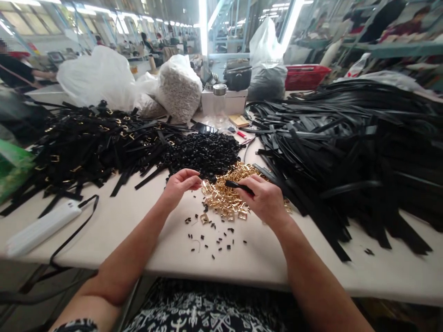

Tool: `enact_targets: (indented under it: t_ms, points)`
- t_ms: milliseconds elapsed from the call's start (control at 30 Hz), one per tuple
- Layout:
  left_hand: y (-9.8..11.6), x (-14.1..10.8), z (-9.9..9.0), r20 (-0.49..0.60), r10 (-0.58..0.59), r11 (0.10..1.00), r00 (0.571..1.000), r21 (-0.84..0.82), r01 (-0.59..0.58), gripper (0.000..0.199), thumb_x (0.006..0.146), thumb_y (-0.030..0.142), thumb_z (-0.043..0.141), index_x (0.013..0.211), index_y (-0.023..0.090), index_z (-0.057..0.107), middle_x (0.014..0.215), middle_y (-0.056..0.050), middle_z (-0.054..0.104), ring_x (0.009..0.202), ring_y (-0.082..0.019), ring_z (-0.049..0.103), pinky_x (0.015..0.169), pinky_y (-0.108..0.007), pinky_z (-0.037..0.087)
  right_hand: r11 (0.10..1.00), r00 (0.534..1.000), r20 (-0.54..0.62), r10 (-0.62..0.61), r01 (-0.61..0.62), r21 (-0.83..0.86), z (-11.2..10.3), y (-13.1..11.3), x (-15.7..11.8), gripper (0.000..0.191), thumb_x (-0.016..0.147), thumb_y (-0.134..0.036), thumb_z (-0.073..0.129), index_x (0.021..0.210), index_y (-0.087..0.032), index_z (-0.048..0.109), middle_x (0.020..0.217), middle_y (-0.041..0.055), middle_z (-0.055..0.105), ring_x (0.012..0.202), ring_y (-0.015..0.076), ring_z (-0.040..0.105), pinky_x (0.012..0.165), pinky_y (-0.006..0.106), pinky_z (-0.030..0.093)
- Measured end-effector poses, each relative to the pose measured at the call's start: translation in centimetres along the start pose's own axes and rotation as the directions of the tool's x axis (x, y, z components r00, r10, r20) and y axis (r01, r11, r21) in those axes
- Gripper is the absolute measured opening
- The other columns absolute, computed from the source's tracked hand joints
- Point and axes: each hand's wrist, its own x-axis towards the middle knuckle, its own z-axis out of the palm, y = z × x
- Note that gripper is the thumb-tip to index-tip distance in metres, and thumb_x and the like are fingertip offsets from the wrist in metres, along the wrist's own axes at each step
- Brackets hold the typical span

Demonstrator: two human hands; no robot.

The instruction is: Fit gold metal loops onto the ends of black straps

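My left hand [182, 186] is pinched closed at the left edge of the gold pile, with a gold buckle [205, 186] at its fingertips. My right hand [265, 196] grips a short black strap [238, 186], whose end points left over the gold buckles [228, 196]. The two hands are apart, facing each other. Just behind them lies a heap of small black loops [207, 152]. Several tiny black bits [219, 240] are scattered on the table in front of the gold pile.
Black straps with gold buckles [100, 138] are heaped on the left, plain black straps [332, 157] on the right. A white power strip [43, 226] lies at front left. Behind stand a glass jar [219, 106], filled plastic bags [180, 87] and a red basket [306, 76].
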Motion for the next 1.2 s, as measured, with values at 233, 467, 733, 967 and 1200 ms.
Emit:
enact_targets:
  t_ms: [233, 467, 733, 967, 1200]
  points:
    - [0.7, -1.0, -0.3, 0.309, -0.029, 0.900, 0.951, 0.423, -0.110, 0.021, 0.074, 0.036, 0.070, 0.077, 0.016, 0.066, 0.068, 0.000, 0.065, 0.063, -0.012, 0.059, 0.061, -0.025, 0.047, 1.000, 0.992, 0.122, 0.004, -0.005, 0.013, 0.8, -0.3, -0.1, 0.017, 0.090, -0.028, 0.054, 0.078, -0.020, 0.062, 0.077, 0.0002, 0.062, 0.066, 0.0125, 0.056, 0.059, 0.025, 0.033]
    - [1.3, -3.2, 0.8, 0.512, -0.201, 0.415, 0.835, 0.817, -0.401, 0.022, 0.066, 0.034, 0.073, 0.078, 0.020, 0.062, 0.070, 0.001, 0.061, 0.062, -0.013, 0.050, 0.057, -0.025, 0.033, 0.999, 0.993, 0.117, 0.022, -0.019, -0.025, 1.4, -0.5, -0.1, 0.019, 0.090, -0.030, 0.054, 0.077, -0.019, 0.062, 0.075, 0.0002, 0.061, 0.065, 0.0121, 0.054, 0.058, 0.025, 0.029]
    - [0.2, -4.0, 1.8, 0.570, -0.032, 0.377, 0.821, 0.768, -0.518, 0.008, 0.066, 0.017, 0.064, 0.070, 0.022, 0.060, 0.065, 0.000, 0.058, 0.060, -0.016, 0.047, 0.056, -0.028, 0.029, 1.000, 0.992, 0.123, 0.022, -0.021, -0.007, 2.0, -0.8, -0.4, 0.019, 0.089, -0.031, 0.053, 0.076, -0.020, 0.062, 0.072, -0.0002, 0.063, 0.061, 0.0118, 0.052, 0.058, 0.026, 0.028]
    - [0.4, -3.2, 1.4, 0.508, -0.003, 0.544, 0.861, 0.724, -0.425, 0.011, 0.067, 0.012, 0.059, 0.065, 0.021, 0.064, 0.059, 0.002, 0.059, 0.054, -0.013, 0.047, 0.054, -0.025, 0.031, 0.999, 0.992, 0.125, 0.023, -0.026, 0.025, 2.2, -1.2, -0.5, 0.016, 0.088, -0.030, 0.055, 0.077, -0.020, 0.062, 0.073, -0.0005, 0.063, 0.062, 0.0115, 0.053, 0.056, 0.025, 0.027]
    - [-0.3, -1.8, 0.9, 0.290, -0.023, 0.817, 0.957, 0.557, -0.149, 0.009, 0.073, 0.021, 0.065, 0.077, 0.020, 0.073, 0.072, -0.001, 0.069, 0.067, -0.014, 0.059, 0.065, -0.025, 0.043, 0.998, 0.990, 0.135, 0.028, -0.034, 0.047, 2.3, -1.3, -0.5, 0.013, 0.087, -0.028, 0.057, 0.078, -0.020, 0.062, 0.075, 0.0001, 0.063, 0.065, 0.0120, 0.055, 0.058, 0.024, 0.030]
